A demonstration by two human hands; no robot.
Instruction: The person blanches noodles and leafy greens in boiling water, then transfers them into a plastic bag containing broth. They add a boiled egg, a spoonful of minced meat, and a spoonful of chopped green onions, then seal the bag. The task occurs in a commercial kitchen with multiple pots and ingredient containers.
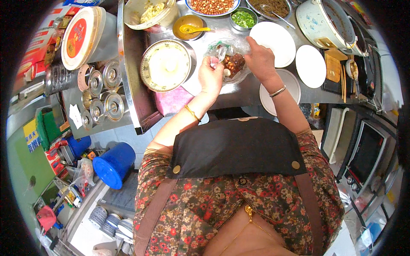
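My left hand (pixel 210 76) pinches the left edge of a transparent plastic bag (pixel 241 78). On its other side, my right hand (pixel 261 59) grips the bag's upper right edge. Between them the mouth gapes, showing dark reddish-brown food (pixel 235 63) with peanuts inside. The bag is over the steel counter (pixel 224 99). To the left of my left hand stands a wide bowl (pixel 166 65) with a patterned rim and bright white inside. A white round plate or lid (pixel 272 44) lies just beyond my right hand, and a greyer disc (pixel 280 92) is partly behind my right forearm.
Along the back are a dish of peanuts (pixel 211 5), chopped green onions (pixel 244 19), brown paste with a spoon (pixel 271 11) and a bowl with a yellow spoon (pixel 188 28). A large pot (pixel 323 25) stands right. Lidded canisters (pixel 112 73) sit left, beyond a raised metal edge (pixel 126 64).
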